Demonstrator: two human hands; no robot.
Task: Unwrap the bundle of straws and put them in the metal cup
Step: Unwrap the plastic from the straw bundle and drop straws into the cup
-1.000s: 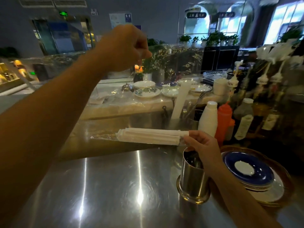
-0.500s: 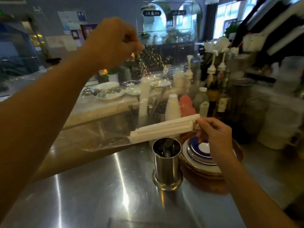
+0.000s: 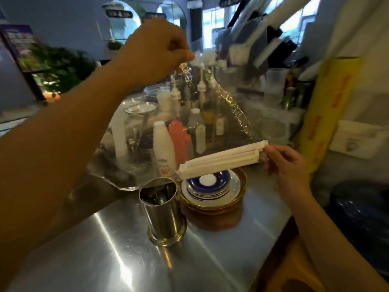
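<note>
The bundle of straws (image 3: 221, 160), pinched by the right hand (image 3: 288, 165), hung above the metal cup (image 3: 163, 209) while the left hand (image 3: 155, 51) pinched the clear plastic wrap (image 3: 214, 102) high, mid-unwrap. Next, probably, the wrap had to come free before tipping the straws into the cup.

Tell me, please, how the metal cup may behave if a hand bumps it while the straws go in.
The metal cup is tall and narrow, so it could tip, though its flared base probably helps. On the shiny steel counter it may slide. It looks rigid, not fragile.
</note>
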